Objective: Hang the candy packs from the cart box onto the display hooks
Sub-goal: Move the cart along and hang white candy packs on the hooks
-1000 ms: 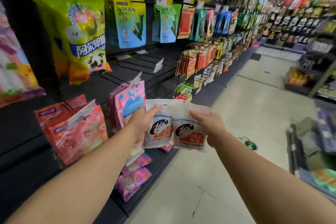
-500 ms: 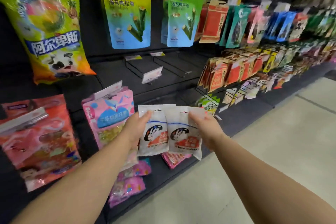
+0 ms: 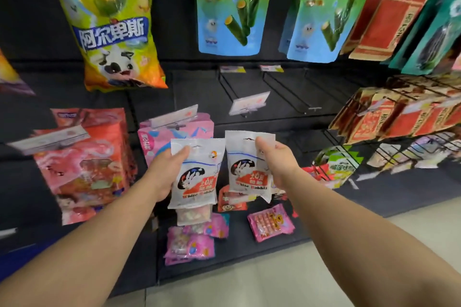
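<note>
I hold two white White Rabbit candy packs upright in front of a black display wall. My left hand (image 3: 166,172) pinches the left pack (image 3: 195,177) near its top left corner. My right hand (image 3: 278,162) pinches the right pack (image 3: 247,164) at its upper right, thumb on the front. Both packs have a hang hole at the top. Above and behind them, an empty wire hook with a white price tag (image 3: 249,103) juts out of the wall. More empty hooks (image 3: 311,107) stand to its right. The cart box is out of view.
Pink packs (image 3: 159,139) and red packs (image 3: 82,164) hang at the left. A large yellow-green bag (image 3: 109,22) and blue-green seaweed roll bags (image 3: 229,7) hang above. Orange packs (image 3: 399,117) crowd hooks at right. Loose pink packs (image 3: 270,222) lie on the bottom shelf.
The view has swung left and closer to the wall, away from the aisle. Both hands have risen with the packs, and the right pack now sits higher, apart from the left one.
</note>
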